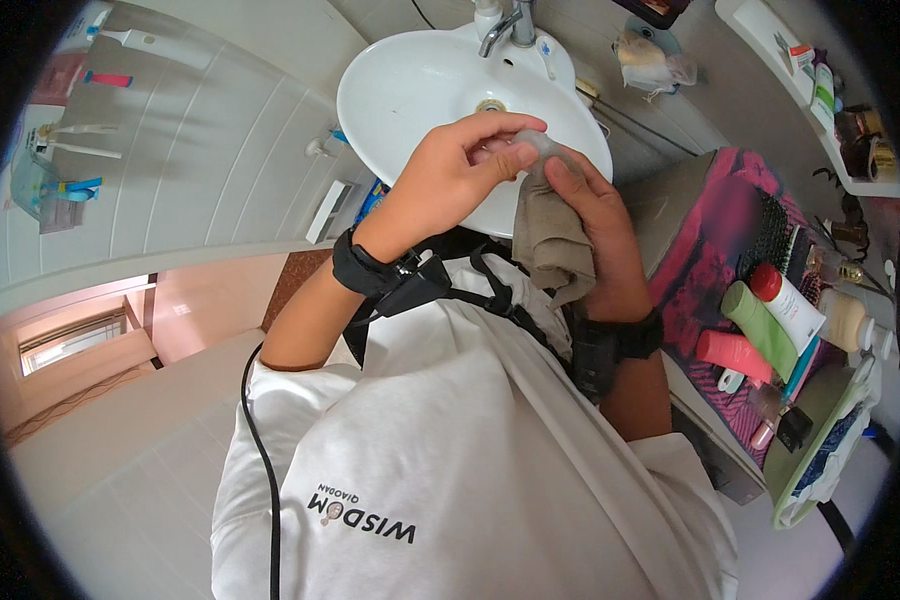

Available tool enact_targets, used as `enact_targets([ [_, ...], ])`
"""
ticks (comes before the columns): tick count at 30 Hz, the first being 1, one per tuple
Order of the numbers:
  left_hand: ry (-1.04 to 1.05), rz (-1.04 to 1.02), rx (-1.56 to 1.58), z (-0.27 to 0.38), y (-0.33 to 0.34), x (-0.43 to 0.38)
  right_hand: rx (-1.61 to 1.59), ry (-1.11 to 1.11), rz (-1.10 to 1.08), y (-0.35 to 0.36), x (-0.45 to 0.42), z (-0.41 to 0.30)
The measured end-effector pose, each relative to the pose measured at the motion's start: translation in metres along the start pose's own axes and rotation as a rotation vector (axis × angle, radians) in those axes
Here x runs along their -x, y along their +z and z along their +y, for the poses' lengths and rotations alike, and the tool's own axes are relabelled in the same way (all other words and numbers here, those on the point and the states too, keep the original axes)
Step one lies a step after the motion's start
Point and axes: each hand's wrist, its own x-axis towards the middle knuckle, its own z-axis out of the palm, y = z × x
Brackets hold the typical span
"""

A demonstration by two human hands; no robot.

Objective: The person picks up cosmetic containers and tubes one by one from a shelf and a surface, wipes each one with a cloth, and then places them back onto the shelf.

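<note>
Over the near part of a white washbasin (397, 97), my left hand (446, 176) pinches a small, whitish translucent object (534, 140) between thumb and fingers. What exactly it is, I cannot tell. My right hand (600, 206) grips a grey-brown cloth (551, 232), whose upper end meets the translucent object. Folds of the cloth hang down toward my shirt. Behind the hands is the basin's drain (490, 106), and a chrome faucet (523, 26) stands at the far rim.
On the right, a pink-and-black patterned cloth (727, 176) covers a surface bearing a green tube (757, 330), a red-capped white tube (787, 307) and several cosmetics. A green-rimmed basket (784, 480) sits nearby. Soap (640, 54) rests in a wall dish. Toothbrushes (82, 140) are at left.
</note>
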Motion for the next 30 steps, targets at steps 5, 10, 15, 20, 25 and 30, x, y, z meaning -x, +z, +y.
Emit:
enact_targets([
  [5, -0.253, -0.029, -0.012, 0.004, -0.007, 0.001, 0.470, -0.269, 0.064, 0.000, -0.002, 0.009],
  [10, -0.064, 0.055, 0.105, -0.001, -0.002, 0.010, 0.396, -0.215, 0.034, 0.002, -0.001, 0.007],
  [15, 0.192, 0.080, 0.170, -0.003, 0.007, 0.014, 0.013, -0.077, -0.011, 0.008, 0.005, -0.002],
  [20, 0.250, 0.046, 0.212, -0.009, 0.005, 0.015, -0.046, -0.008, -0.081, 0.009, 0.007, -0.001],
  [25, 0.155, 0.042, 0.128, -0.011, -0.001, 0.016, -0.131, -0.009, -0.036, 0.009, 0.002, 0.004],
  [30, 0.008, 0.051, 0.050, -0.006, -0.003, 0.018, -0.020, -0.068, 0.042, 0.011, 0.002, 0.007],
])
